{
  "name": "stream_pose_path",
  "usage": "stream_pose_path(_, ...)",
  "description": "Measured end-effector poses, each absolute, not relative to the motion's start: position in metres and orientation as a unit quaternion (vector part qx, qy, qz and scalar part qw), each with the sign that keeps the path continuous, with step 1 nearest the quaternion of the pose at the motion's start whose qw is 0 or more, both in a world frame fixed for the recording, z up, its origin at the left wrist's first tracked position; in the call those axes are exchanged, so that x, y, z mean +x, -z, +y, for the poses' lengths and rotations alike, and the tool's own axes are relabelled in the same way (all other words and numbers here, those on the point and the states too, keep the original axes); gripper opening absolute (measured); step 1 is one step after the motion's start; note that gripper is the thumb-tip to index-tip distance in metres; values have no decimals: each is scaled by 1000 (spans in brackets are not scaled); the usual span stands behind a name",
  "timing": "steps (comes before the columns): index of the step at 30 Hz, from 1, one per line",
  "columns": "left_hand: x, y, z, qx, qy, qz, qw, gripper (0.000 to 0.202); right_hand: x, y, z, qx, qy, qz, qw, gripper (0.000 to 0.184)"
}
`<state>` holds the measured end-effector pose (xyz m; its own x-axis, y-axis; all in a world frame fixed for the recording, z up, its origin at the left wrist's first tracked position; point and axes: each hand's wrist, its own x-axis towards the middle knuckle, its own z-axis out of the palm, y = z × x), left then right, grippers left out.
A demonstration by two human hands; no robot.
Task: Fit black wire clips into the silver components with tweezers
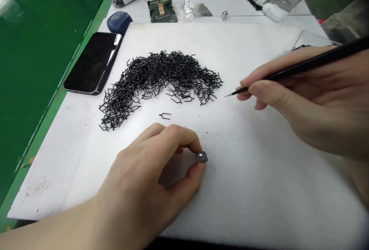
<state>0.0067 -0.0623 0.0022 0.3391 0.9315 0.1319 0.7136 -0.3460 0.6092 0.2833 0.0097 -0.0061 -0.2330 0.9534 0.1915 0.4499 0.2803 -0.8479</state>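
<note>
Left hand [150, 177], right hand [302, 102] bare; left forearm [57, 229] bare too

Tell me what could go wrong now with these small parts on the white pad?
The small grey part, pinched only by the fingertips of the left hand, could slip and roll over the white pad. The black clips lie tangled in a pile, so the pointed tool in the right hand may drag out several at once.

The left hand [150, 173] pinches a small grey metal piece [201, 157] on white foam matting [259, 173]; the right hand [300, 100] holds black pointed tweezers [294, 69] near a heap of black wire clips [161, 77].
</note>
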Motion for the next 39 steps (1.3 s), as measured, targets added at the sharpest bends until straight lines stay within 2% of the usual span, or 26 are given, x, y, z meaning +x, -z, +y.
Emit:
stream_pose_path(3,1,1,-65,781,-247,526,229,13,279,6,15,-498,-274,-730,379,8)
stream_pose_path(22,-1,4,-67,802,-270,490,207,18,271,14,19,-498,-383,-674,387,6)
stream_pose_path(34,-3,9,-71,786,-299,491,228,21,277,17,20,-531,-325,-703,344,16)
stream_pose_path(39,-1,3,-68,793,-270,499,224,18,273,8,12,-503,-311,-696,408,8)
